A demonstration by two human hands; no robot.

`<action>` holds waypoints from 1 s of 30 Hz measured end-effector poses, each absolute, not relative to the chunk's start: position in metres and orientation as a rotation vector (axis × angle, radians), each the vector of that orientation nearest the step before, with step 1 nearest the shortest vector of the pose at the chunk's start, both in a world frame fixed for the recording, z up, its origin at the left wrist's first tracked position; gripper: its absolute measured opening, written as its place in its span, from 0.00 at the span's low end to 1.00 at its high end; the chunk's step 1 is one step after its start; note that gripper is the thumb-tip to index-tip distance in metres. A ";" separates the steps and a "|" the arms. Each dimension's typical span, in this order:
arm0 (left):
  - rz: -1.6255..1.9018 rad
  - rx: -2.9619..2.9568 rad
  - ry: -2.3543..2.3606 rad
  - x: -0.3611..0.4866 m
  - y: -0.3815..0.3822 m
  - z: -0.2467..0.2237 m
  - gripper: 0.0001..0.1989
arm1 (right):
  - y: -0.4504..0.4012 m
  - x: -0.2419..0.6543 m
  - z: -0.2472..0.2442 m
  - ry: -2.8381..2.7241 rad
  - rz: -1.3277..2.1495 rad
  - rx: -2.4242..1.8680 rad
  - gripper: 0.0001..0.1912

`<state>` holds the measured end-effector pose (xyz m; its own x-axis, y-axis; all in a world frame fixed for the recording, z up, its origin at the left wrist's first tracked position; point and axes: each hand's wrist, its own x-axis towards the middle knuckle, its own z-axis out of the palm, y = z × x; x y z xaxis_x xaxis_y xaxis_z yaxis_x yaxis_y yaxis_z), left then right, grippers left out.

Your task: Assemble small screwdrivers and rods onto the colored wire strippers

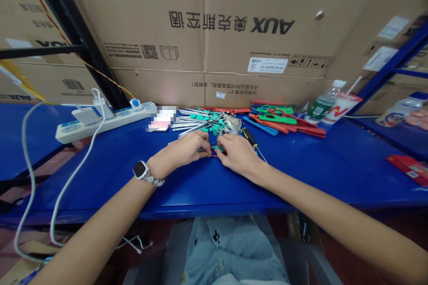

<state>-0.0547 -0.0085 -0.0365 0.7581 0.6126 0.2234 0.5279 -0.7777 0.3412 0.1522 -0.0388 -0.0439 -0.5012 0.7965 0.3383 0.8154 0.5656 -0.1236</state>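
On the blue bench (194, 187), between front and back edges, the left hand (190, 148) and right hand (239, 153), fingers pinched nearly closed, grip a small red-and-green piece (218, 148) (seemingly half-done, finished ones uncertain), loose metal rods (189, 124) remaining toward the back edge.

2 hands (238, 153) on small red-and-green parts (218, 148), blue table (190, 187) beneath

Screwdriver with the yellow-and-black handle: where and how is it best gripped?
Probably around the thick handle, coming from above and the right. The thin shaft slants toward the person and offers less to hold, while the right hand and the pile of metal rods crowd the handle's left.
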 end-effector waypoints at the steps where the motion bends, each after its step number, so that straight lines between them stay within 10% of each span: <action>1: 0.471 2.696 0.895 -0.054 -0.009 -0.036 0.06 | -0.039 0.153 -0.045 -2.422 -0.039 -1.318 0.03; 30: 0.508 2.624 0.986 -0.055 -0.014 -0.031 0.09 | -0.053 0.174 -0.040 -2.415 0.083 -1.241 0.15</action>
<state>-0.0552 -0.0140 -0.0313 0.7035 0.6752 0.2216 0.5724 -0.7232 0.3863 0.1739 -0.0529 -0.0399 -0.5125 0.7887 0.3396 0.7634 0.5996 -0.2404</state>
